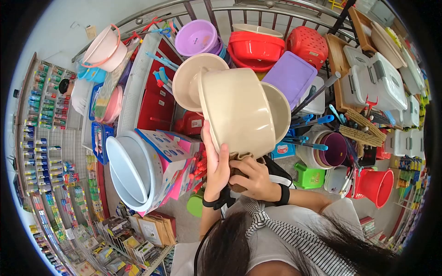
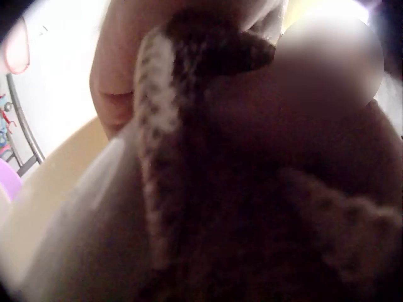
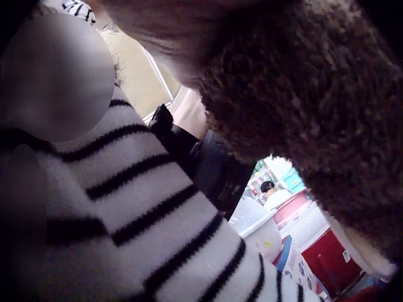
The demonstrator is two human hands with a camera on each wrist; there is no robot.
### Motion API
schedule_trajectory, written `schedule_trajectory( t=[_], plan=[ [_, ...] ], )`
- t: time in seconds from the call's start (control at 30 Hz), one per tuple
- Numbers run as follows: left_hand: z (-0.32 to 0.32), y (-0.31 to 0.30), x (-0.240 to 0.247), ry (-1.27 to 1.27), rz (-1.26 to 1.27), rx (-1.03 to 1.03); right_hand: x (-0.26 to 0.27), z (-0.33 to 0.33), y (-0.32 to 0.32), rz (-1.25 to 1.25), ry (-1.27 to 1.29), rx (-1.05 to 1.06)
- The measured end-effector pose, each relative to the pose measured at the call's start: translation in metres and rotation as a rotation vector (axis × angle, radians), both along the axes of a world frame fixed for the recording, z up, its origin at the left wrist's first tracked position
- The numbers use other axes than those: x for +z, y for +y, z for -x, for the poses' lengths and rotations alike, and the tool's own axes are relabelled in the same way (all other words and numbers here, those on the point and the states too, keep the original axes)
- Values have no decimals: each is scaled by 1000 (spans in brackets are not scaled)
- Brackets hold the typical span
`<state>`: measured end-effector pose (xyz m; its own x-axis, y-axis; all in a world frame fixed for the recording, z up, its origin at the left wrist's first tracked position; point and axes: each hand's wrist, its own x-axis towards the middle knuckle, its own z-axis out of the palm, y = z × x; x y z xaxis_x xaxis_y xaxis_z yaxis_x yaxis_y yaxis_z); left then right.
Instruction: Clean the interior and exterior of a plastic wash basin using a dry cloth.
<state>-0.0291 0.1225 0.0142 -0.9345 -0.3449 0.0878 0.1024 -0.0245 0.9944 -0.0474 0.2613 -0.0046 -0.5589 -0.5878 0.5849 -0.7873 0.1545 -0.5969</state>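
A beige plastic basin point(image 1: 237, 108) is tilted on its side in front of the person in the head view. The left hand point(image 1: 216, 168) holds it from below and the left, thumb and fingers along its edge. The right hand point(image 1: 253, 177), fingers curled, grips a brown fuzzy cloth point(image 1: 237, 186) against the basin's lower side. In the right wrist view the cloth point(image 3: 308, 94) fills the upper right. The left wrist view is dark, with the cloth's edge point(image 2: 157, 94) close up and fingers point(image 2: 113, 82) above the basin point(image 2: 63, 176).
Two more beige basins stand behind, one at left point(image 1: 184, 87). Pale blue tubs point(image 1: 122, 170) are at left, near a shelf rack point(image 1: 46, 161). Beyond are a purple basin point(image 1: 195, 37), red basins point(image 1: 258, 46) and a purple lid point(image 1: 287, 78). A striped scarf point(image 1: 294, 234) hangs on the person.
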Motion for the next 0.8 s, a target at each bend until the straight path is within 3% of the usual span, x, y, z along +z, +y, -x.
schedule_trajectory(
  t=[0.07, 0.1, 0.2, 0.4, 0.53, 0.73, 0.8],
  plan=[
    [3, 5, 3, -3, 155, 99, 3, 6, 5, -48, 56, 94],
    [2, 8, 4, 1, 109, 133, 5, 13, 7, -58, 72, 148],
    [-3, 2, -3, 2, 161, 82, 9, 33, 6, -71, 156, 154],
    [-14, -4, 8, -94, 289, 172, 49, 77, 8, -19, 148, -5],
    [-23, 3, 11, -100, 182, 212, 62, 107, 4, 156, -124, -139],
    [-19, -12, -2, -95, 173, 232, 32, 57, -5, 44, 80, 125],
    [-21, -11, -14, -39, 315, 270, 37, 70, -1, 33, -16, 128]
  ],
)
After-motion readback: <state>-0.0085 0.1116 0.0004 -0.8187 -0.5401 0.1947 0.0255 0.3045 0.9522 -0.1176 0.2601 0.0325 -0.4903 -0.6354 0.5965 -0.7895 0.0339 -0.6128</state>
